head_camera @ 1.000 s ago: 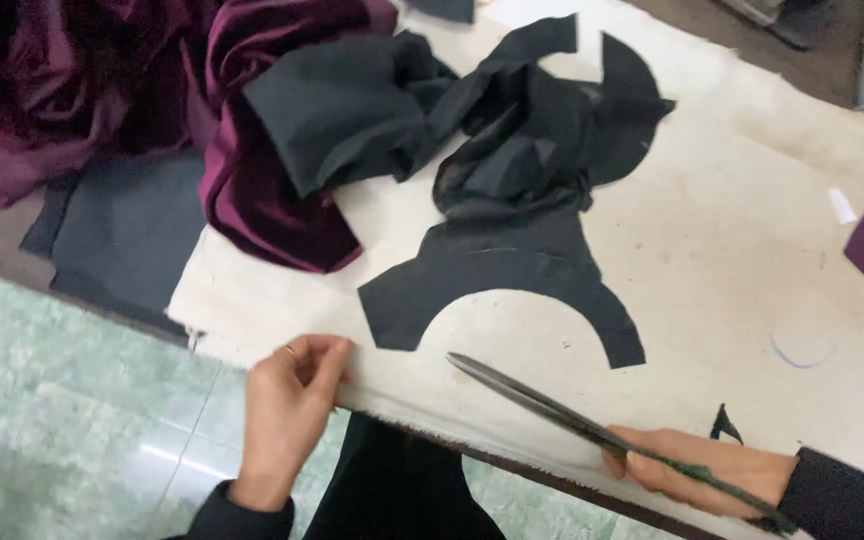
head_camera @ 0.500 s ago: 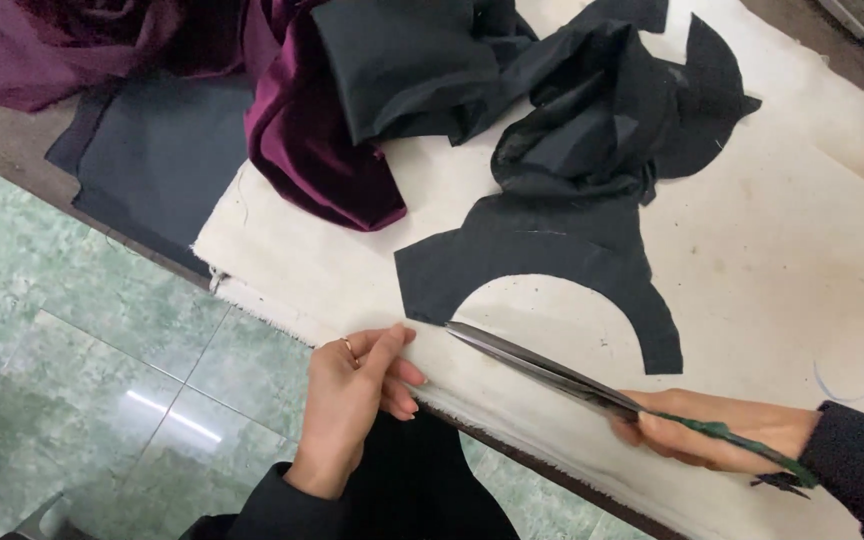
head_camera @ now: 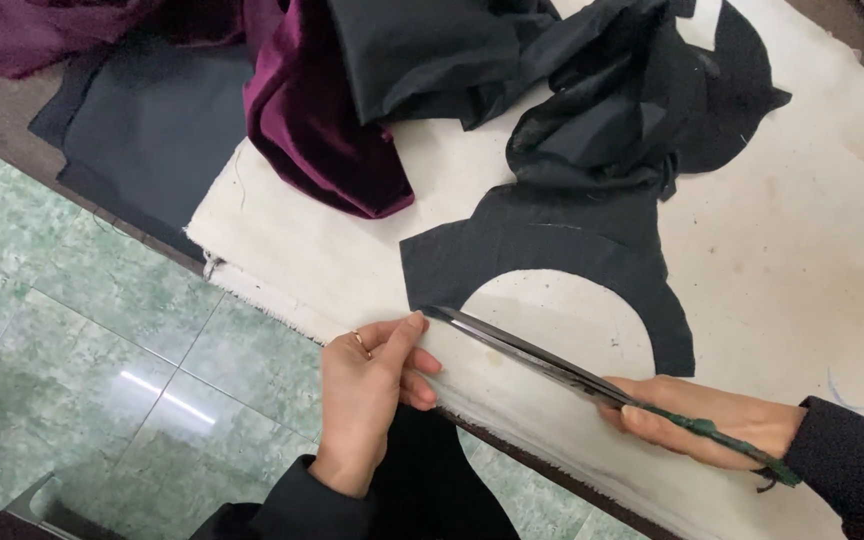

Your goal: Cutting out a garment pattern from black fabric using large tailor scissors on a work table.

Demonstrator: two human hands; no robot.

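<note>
Cutting: a person's right hand [head_camera: 707,420], at lower right of the frame, is clenched around the green-wrapped handles of long dark steel tailor's shears [head_camera: 552,365], the blades lying low and nearly flat across the cloth-covered table.
Left hand: the left hand [head_camera: 367,390], lower centre, presses its fingertips [head_camera: 414,322] on the corner of the fabric, just beside the blade tips; a thin ring shows on one finger.
Workpiece: a flat black arch-shaped fabric piece [head_camera: 552,240] with a smooth curved inner edge lies at centre frame, its lower left corner meeting the shears.
Surface: a cream canvas table cover [head_camera: 792,250], coarse-woven, lightly stained, with a frayed near edge, spans the middle and right of the frame.
Heaped cloth: crumpled black fabric [head_camera: 592,110] sits at upper centre, touching the arch piece; a fold of plum-coloured velvet [head_camera: 312,120] with a soft sheen lies at upper left, over a flat dark grey cloth panel [head_camera: 142,130].
Room: a glossy green marbled tile floor [head_camera: 82,340] fills the lower left, reflecting a streak of light.
</note>
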